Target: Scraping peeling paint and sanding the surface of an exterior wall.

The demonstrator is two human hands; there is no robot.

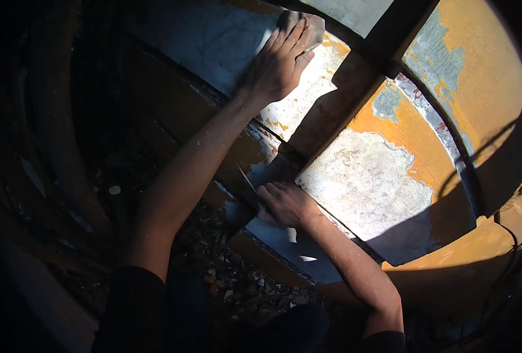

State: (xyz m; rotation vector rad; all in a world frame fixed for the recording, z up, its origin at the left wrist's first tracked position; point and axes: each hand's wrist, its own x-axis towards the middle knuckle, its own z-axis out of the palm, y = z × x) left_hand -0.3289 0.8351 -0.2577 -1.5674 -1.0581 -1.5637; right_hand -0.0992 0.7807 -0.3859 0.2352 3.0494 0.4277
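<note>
Your right hand (pixel 285 204) is clamped on a thin-bladed scraper (pixel 248 180), blade pointing to 11 o'clock, at the lower edge of the panelled door (pixel 367 176). The door fills the 1-to-4 o'clock area: orange paint flaking, bare grey patches. Your left hand (pixel 280 59) lies flat, fingers together, at 12 o'clock.

The panelled door (pixel 384 176) looked like painted wood, its orange coat matt and peeling in ragged patches, with dull, chalky grey underneath. The scraper (pixel 248 179) held in the right hand (pixel 287 205) had a thin metal blade. At 6 o'clock, dry paint flakes (pixel 237 282) littered the rough ground.
</note>
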